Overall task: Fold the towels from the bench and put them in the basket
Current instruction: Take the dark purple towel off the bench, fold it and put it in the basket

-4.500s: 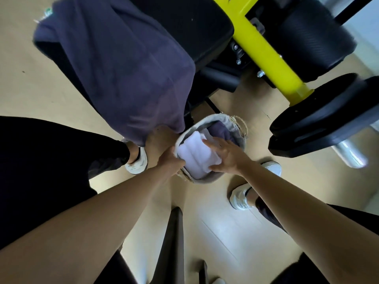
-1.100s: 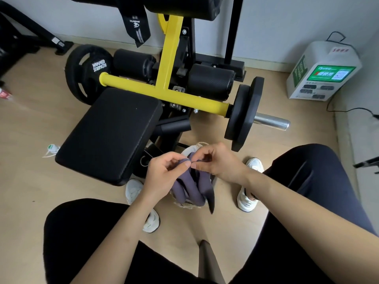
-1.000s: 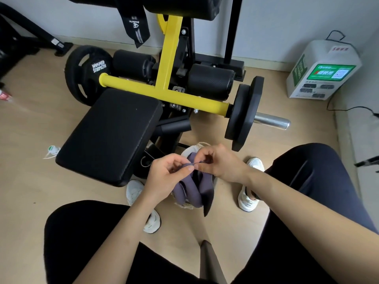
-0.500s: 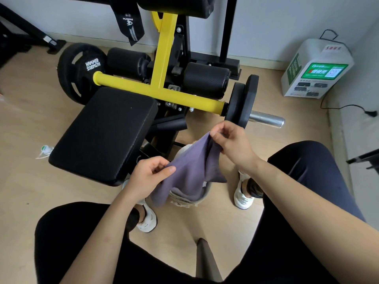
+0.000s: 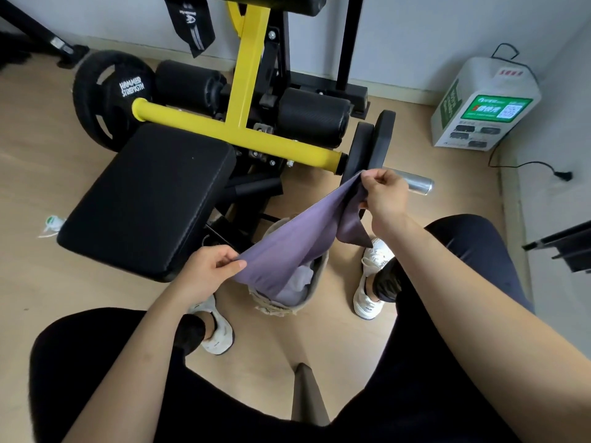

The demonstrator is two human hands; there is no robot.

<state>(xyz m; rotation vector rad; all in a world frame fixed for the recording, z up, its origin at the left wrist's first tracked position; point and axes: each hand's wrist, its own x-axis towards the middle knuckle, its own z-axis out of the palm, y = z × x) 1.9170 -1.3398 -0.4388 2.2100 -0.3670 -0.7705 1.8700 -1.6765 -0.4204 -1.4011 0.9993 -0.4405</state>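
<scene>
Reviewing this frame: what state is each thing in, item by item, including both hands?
Purple towel: unfolded, stretched between both hands above the basket.
Left hand: grip shut on the towel's lower corner.
Right hand: grip shut on the towel's upper corner.
Beige fabric basket: upright on the floor, partly filled.
White folded towel: lying inside the basket.
Black padded bench: bare, no towels on it.

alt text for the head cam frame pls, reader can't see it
Seen from above, a seated person's left hand and right hand stretch a purple towel above a basket on the floor between their feet; a white towel lies inside. A black bench pad on a yellow-framed weight machine sits behind.
</scene>
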